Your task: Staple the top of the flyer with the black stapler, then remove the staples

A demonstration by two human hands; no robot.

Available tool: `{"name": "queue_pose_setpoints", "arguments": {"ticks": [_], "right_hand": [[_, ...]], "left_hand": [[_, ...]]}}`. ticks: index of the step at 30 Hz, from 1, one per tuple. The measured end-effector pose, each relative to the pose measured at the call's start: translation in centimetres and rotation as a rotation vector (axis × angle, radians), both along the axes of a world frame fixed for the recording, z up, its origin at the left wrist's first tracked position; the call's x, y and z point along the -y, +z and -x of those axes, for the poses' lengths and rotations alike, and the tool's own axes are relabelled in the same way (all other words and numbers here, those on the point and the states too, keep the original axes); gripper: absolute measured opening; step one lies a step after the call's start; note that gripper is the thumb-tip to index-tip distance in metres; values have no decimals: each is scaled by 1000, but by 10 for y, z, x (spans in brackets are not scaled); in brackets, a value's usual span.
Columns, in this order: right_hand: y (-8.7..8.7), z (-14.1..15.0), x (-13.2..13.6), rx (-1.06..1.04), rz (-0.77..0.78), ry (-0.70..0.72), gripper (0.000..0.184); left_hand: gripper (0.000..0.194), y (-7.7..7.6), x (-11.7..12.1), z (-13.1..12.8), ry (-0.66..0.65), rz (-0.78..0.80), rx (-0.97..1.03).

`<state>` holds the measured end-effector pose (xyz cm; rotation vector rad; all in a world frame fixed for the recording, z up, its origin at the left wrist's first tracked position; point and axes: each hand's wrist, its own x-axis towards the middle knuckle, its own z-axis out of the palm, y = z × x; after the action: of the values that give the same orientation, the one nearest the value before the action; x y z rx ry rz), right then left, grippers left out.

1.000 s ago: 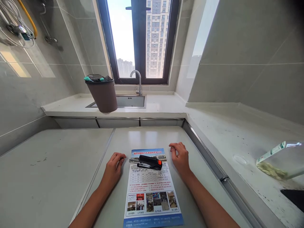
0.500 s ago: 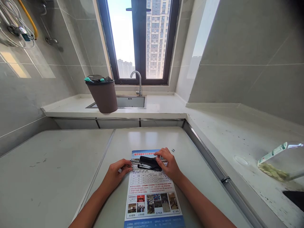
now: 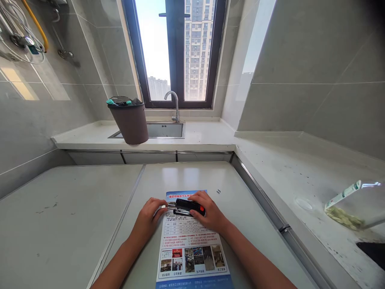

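Note:
A black stapler with a red spot at its right end lies sideways over the upper part of a printed flyer. My right hand is closed around the stapler's right end, thumb in front and fingers behind. At its left end a thin metal part sticks out, with a small white tip. My left hand pinches that tip between thumb and fingers. Two tiny grey pieces, perhaps staple strips, lie on the white table right of the flyer's top edge.
Beyond the white table runs a counter with a sink, a faucet and a brown bin holding a black bag. On the right counter stands a clear container with greenish contents and a toothpaste-like tube.
My right hand has shifted slightly left and lower on the stapler, and its red spot now shows. My left fingers have closed more on the metal part's white tip.

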<state>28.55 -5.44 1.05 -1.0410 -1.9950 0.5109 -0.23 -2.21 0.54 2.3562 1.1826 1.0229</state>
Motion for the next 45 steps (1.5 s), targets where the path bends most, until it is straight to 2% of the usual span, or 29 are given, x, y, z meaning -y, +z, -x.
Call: {"name": "queue_pose_setpoints", "arguments": {"ticks": [3,7,22,31,36,45], "right_hand": [[0,2,0,27,36,1,42],[1,3,0,39,50,21,39],[-1,4,0,64,70,24,39],[-1,4,0,60,75,27,38],[-1,4,-2,66,78,30,37],[0,4,-1,66,84,43,34]], "left_hand": [[15,-3,-4,-9,-40,-56,-35],[13,-7,-7,-15,-65,5,-116],[16,-11,-14,-11,78,114,-130],[16,-3,-13,-15,47,135,-117],[15,-5,-11,-16,78,87,-148],[10,-6,-12,-14,87,139,-128]]}}
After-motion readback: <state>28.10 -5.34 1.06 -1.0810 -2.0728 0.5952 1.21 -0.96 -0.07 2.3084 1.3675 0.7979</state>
